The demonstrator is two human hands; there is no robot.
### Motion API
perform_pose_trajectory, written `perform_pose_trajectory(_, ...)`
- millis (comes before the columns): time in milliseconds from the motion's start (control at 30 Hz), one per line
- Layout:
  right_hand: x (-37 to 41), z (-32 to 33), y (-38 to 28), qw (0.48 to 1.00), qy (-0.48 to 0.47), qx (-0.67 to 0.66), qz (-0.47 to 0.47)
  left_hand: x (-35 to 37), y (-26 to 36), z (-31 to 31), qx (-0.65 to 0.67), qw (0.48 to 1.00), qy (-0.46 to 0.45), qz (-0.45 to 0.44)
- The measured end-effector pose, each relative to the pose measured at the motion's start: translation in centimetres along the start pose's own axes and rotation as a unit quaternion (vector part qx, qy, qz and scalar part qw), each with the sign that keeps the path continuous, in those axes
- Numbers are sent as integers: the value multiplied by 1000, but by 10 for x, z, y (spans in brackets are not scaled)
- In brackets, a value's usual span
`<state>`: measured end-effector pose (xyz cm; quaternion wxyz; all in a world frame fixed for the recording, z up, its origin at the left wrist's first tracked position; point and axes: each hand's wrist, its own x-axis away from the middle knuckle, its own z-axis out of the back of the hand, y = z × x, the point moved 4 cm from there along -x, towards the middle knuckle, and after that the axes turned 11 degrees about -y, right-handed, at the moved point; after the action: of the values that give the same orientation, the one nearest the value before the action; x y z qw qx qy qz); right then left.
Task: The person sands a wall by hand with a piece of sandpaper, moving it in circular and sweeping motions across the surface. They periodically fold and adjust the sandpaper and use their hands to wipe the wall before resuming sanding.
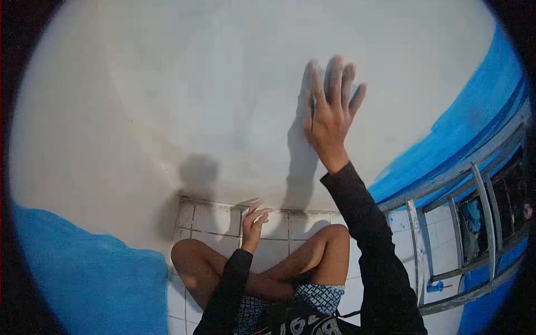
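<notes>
My right hand [330,114] is raised against the off-white wall [223,95], fingers spread and stretched upward, with nothing held. Its fingers look whitish, as if dusted, and it casts a shadow on the wall to its left. Lower down, my left hand [254,226] hangs over the tiles near the foot of the wall, between my knees. The fingers of that hand are loosely bent and apart, with nothing seen in them. Both arms wear long black sleeves [385,262]. I sit cross-legged, facing the wall.
A ladder-like frame [416,240] lies along the right side. Blue paint covers the lower left wall [95,268] and a right-hand band [469,123]. White floor tiles [273,245] run under me. Inside the frame is a small blue object with a red tip [436,287].
</notes>
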<state>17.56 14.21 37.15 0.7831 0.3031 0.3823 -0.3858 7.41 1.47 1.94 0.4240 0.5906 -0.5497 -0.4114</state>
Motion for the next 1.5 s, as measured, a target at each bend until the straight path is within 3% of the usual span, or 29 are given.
perform_pose_trajectory(33, -8, 5, -1, 999, 46, -21, -16, 0, -1, -1, 22, 1000, -9, 14)
perform_pose_trajectory(133, -5, -6, -8, 1000, 29, 8, 7, -5, -1, -4, 16, 1000, -17, 10)
perform_pose_trajectory(333, 129, -81, -56, 974, -192, 2, 120, -4, -7, -6, 6, 1000, -18, 3)
perform_pose_trajectory(367, 140, -83, -59, 978, -160, -46, 126, -2, -5, -9, 11, 1000, -21, -8)
perform_pose_trajectory(433, 136, -81, -56, 971, -197, -31, 129, 1, -2, -6, -121, 993, 14, 5)
perform_pose_trajectory(467, 128, -84, -55, 972, -192, -37, 129, 0, -5, -3, -130, 991, -14, 15)
perform_pose_trajectory(600, 18, -26, -36, 998, 5, -2, 68, -4, -13, -4, -131, 991, -9, -12)
perform_pose_trajectory(700, -41, 1, -31, 998, 45, -29, 46, -7, -16, -5, -125, 992, -20, -24)
perform_pose_trajectory(767, -49, 2, -39, 996, 59, -31, 66, -10, -18, -4, -187, 982, -35, -13)
perform_pose_trajectory(933, 42, -59, -81, 972, -96, 5, 215, -3, -24, -5, -96, 995, -27, -12)
perform_pose_trajectory(1033, 72, -74, -94, 952, -108, 10, 286, 1, -7, -6, -152, 987, -37, -39)
perform_pose_trajectory(1200, 4, -39, -78, 972, -85, -9, 218, 6, -2, -3, -126, 991, -33, -22)
perform_pose_trajectory(1233, -19, -22, -77, 981, -39, -58, 183, 4, -7, -2, -101, 994, -25, -20)
perform_pose_trajectory(1367, -60, -9, -75, 986, 35, -17, 164, 0, -11, 3, -117, 993, -9, -20)
perform_pose_trajectory(1433, -42, -18, -85, 983, -3, -23, 184, -7, -30, 9, -114, 993, -20, -25)
perform_pose_trajectory(1500, 2, -46, -101, 962, -70, 30, 263, -9, -58, 15, -112, 993, -23, -37)
